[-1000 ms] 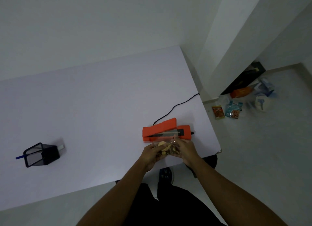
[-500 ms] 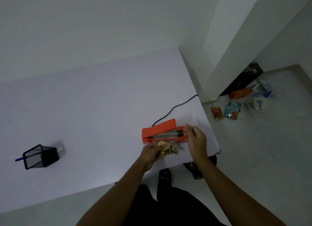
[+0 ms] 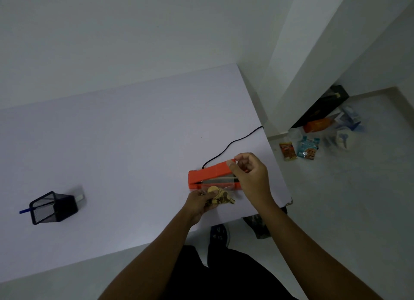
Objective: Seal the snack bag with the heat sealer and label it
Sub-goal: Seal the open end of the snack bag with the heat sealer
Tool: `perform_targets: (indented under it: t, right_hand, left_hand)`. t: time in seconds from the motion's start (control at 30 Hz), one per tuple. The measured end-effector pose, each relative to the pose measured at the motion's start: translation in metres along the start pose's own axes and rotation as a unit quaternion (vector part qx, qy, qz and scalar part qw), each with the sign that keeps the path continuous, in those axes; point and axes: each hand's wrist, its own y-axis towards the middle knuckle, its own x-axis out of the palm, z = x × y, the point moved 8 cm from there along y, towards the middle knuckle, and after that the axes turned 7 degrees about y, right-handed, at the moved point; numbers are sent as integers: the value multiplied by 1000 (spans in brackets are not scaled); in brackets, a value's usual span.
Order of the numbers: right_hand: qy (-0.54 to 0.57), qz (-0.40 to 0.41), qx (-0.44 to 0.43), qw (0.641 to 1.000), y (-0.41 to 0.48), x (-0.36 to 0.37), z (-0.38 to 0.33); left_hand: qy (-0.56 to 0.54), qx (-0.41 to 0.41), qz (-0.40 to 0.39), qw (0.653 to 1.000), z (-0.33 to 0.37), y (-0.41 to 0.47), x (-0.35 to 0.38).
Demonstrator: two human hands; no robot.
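At the bottom of the frame are the person's dark trousers and two forearms that reach up toward the centre. The left hand (image 3: 200, 204) is closed around the lower part of the snack bag (image 3: 220, 196), a clear bag with round yellow and brown snacks, near the front edge of the table (image 3: 112, 143). The top of the bag lies at the open mouth of the heat sealer (image 3: 212, 176), an orange device just above the bag. The right hand (image 3: 251, 176) has its thumb and fingers curled around the right end of the raised sealer arm. A black cable (image 3: 233, 143) goes from the sealer up to the right edge of the table. At the left of the frame stands a black mesh pen holder (image 3: 52, 208) with a blue pen (image 3: 24, 210). On the floor (image 3: 336, 210) at the upper right lie several snack packets (image 3: 307, 146)
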Motion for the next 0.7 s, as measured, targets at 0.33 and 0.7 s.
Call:
perform_targets:
  t: [0.33, 0.7]
  right_hand:
    - [-5, 45, 30, 999, 1, -27, 35]
    - [-7, 87, 99, 991, 2, -49, 80]
  left_hand:
    - [7, 2, -2, 1000, 1, 1, -1]
    - [15, 0, 5, 1000, 2, 4, -2]
